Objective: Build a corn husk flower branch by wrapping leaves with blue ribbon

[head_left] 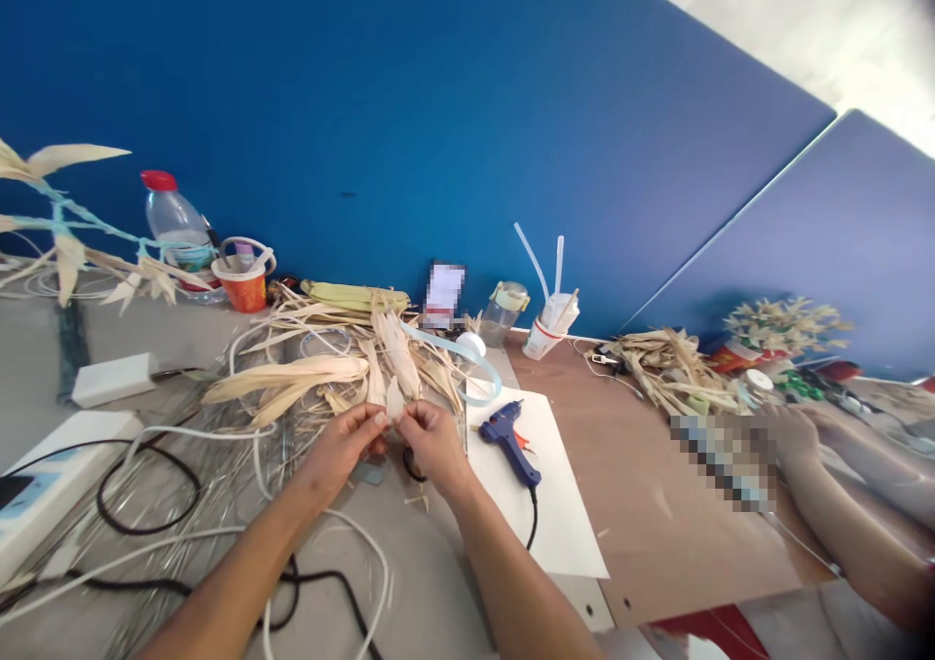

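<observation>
A small pale piece of dried husk point(394, 399) stands upright between my two hands. The fingertips of my left hand point(355, 434) are pinched at its lower left edge. On its lower right side, the thumb and fingers of my right hand point(430, 438) are closed. Just beyond my hands spreads a heap of dried corn husks point(303, 378), with a green corn husk bundle point(355, 297) at its back. To the right, a blue glue gun point(509, 443) lies on a white sheet point(562, 504).
Cables point(365, 533) and thin wires cover the table at the left, beside a white power box point(65, 475). A branch with husk leaves point(73, 214), a bottle point(171, 222), cups point(243, 285) and a phone point(443, 293) stand behind. Another person's arms point(840, 485) are at the right.
</observation>
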`<state>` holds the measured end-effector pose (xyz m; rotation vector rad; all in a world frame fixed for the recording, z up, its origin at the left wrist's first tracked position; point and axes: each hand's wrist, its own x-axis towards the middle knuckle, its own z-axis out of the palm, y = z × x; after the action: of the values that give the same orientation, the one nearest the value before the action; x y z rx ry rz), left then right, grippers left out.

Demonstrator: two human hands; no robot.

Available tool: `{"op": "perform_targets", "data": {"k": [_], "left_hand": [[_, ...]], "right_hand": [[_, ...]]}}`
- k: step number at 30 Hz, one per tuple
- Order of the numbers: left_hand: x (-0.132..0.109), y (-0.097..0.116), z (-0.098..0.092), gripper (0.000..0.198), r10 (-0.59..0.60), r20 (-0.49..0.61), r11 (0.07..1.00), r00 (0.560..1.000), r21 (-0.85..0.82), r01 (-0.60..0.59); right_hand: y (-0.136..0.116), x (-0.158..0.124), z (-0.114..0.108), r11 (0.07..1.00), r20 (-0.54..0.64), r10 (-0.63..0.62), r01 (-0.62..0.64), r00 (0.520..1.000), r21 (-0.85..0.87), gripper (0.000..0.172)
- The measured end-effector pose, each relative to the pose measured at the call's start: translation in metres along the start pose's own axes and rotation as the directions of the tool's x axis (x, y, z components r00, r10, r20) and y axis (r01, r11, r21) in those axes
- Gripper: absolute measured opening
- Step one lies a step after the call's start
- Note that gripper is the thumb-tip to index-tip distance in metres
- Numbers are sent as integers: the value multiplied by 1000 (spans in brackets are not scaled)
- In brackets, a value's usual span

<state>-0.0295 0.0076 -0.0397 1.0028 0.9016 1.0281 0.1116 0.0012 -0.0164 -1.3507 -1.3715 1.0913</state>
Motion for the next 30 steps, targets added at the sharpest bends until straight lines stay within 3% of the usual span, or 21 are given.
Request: {"op": "perform_targets", "data": {"k": [14, 30], "left_hand": [[2, -2, -1, 22, 1, 23, 998, 1000, 67, -3], [0, 3, 4, 21, 61, -19, 973, 998, 225, -55]], "right_hand": [[-4, -4, 2, 1000, 8, 12, -12, 1000, -12, 17], [-8, -7, 1, 977, -49, -35, 24, 998, -214, 13]]}}
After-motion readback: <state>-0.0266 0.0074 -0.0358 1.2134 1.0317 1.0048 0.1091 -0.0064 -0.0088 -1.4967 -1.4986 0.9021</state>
